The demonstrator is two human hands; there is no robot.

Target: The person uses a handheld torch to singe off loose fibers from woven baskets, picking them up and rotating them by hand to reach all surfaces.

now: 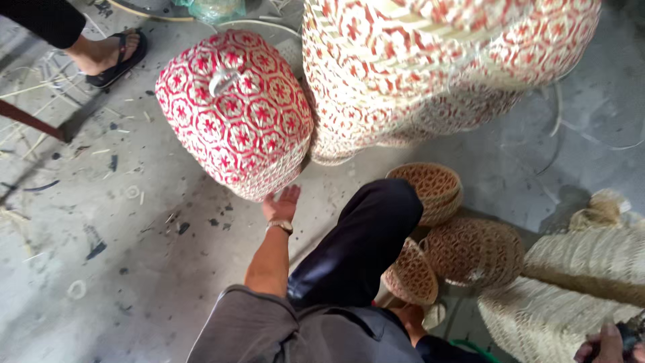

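Observation:
My left hand, with a watch at the wrist, reaches forward with fingers apart and touches the lower edge of a rounded red-and-white woven basket with a white handle on top. The basket stands on the concrete floor. My right hand shows only partly at the bottom right corner, its fingers curled around a dark object that is mostly cut off. My knee in dark trousers lies between the two hands.
A tall stack of red-and-white woven baskets stands right of the single one. Small brown woven baskets sit by my knee, pale straw baskets at right. Another person's sandalled foot is at top left.

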